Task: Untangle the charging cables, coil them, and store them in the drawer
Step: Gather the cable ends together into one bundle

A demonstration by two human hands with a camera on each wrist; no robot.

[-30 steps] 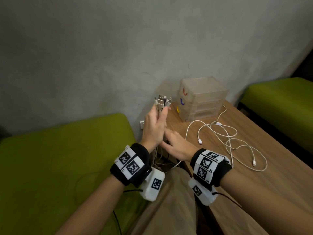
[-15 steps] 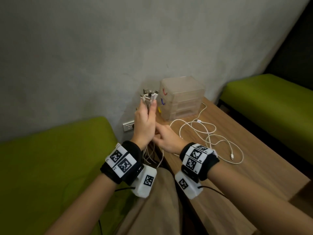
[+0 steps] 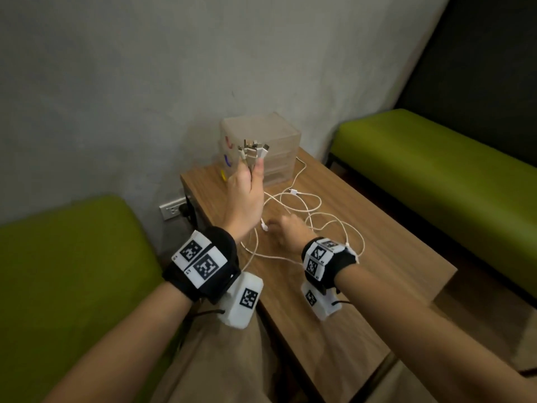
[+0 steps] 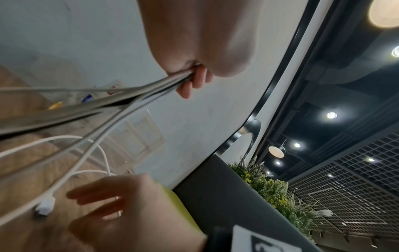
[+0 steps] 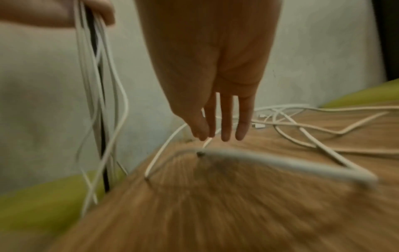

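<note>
My left hand [image 3: 250, 170] is raised in front of the drawer unit and grips a bundle of cable ends [image 3: 253, 149], plugs pointing up. In the left wrist view the fingers [image 4: 194, 80] curl round the cords, which hang down past the table edge. My right hand [image 3: 286, 229] hovers low over the table, fingers straight and spread [image 5: 224, 133], beside a white connector [image 3: 264, 227] and over a white cable [image 5: 164, 150]. More white cables [image 3: 315, 212] lie looped on the table. The translucent drawer unit [image 3: 283, 132] stands against the wall, drawers closed.
The wooden table [image 3: 386, 257] has green benches on the left [image 3: 72, 271] and right [image 3: 436, 170]. A wall socket [image 3: 173, 210] sits left of the table. The drawers have red, blue and yellow handles [image 3: 228, 161].
My left hand carried the bundle rightward over the table, in front of the drawers. My right hand left the bundle and dropped toward the loose cables on the table.
</note>
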